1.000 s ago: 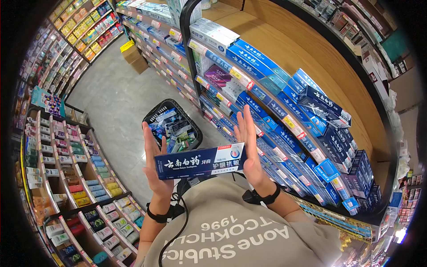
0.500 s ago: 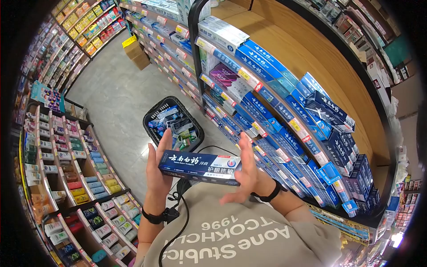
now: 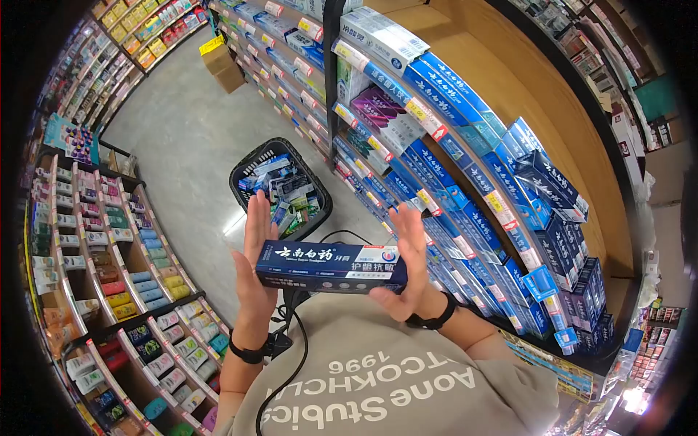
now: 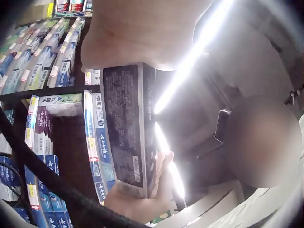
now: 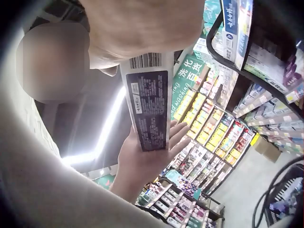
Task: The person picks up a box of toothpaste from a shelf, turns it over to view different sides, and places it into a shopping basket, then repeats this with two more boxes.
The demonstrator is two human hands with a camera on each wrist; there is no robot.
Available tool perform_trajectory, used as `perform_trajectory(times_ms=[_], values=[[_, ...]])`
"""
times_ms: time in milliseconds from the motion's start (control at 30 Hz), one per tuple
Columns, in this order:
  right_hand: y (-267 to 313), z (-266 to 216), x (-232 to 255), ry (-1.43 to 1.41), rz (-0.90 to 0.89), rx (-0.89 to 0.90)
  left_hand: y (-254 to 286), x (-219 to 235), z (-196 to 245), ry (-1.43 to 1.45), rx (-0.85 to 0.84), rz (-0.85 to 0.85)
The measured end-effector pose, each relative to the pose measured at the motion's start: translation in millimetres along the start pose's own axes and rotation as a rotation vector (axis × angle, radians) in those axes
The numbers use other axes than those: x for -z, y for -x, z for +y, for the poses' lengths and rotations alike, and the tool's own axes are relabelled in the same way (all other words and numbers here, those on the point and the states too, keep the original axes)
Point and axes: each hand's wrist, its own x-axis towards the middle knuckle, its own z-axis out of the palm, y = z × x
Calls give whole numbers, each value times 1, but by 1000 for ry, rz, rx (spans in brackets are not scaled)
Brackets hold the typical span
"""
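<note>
A long dark-blue and white toothpaste box [image 3: 331,266] is held level between two flat palms in front of the chest. My left hand [image 3: 256,280] presses against its left end, fingers straight and pointing forward. At the opposite end my right hand [image 3: 408,265] presses, fingers extended and the thumb along the box's lower edge. The printed front faces up, and a long side with small text shows too. In the left wrist view the back of the toothpaste box [image 4: 122,123] is visible; in the right wrist view a barcode shows near the right palm.
A black shopping basket [image 3: 324,202] full of small packages stands on the grey floor [image 3: 174,138] ahead. To the right, a tiered shelf [image 3: 502,211] carries many toothpaste boxes. Racks of bottles and tubes [image 3: 153,291] line the left. A black cable [image 3: 297,356] hangs over the shirt.
The toothpaste box has tipped, showing more of its long side. Half a second ago my right hand was turned with its fingers drawn inward; now it lies flat at the box's end again.
</note>
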Motion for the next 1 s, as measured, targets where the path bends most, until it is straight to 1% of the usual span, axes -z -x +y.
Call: perform_trajectory(times_ms=[67, 167, 233, 333, 367, 433, 533, 633, 700, 733, 800, 900, 933, 1000], values=[[-7, 2, 3, -20, -14, -31, -1, 2, 1, -62, -28, -15], [-6, 6, 0, -87, 45, -101, -1, 0, 10, -167, -55, -22], [-11, 4, -2, -168, 93, -205, 1, -7, 22, -251, -65, 3], [-19, 4, -7, -319, 159, -333, 1, -10, 35, -402, -140, 6], [-21, 5, -9, -375, 180, -368, 0, -9, 35, -417, -172, -9], [-25, 5, -9, -448, 161, -434, -2, -4, 36, -449, -238, -40], [-29, 2, -11, -514, 176, -521, -3, -8, 39, -436, -216, 9], [-34, 2, -16, -617, 231, -622, -6, 11, 29, -472, -367, -129], [-38, 3, -19, -682, 261, -688, -7, 15, 36, -558, -390, -203], [-36, 5, -19, -669, 216, -680, -8, 16, 38, -601, -401, -240], [-31, 9, -16, -642, 127, -661, -12, 17, 36, -595, -417, -211], [-39, 4, -11, -526, 28, -601, -17, 22, 29, -545, -427, -184], [-42, 2, -13, -529, 47, -578, -18, 24, 27, -521, -426, -177], [-45, 2, -9, -541, 9, -604, -18, 21, 28, -481, -390, -155]])
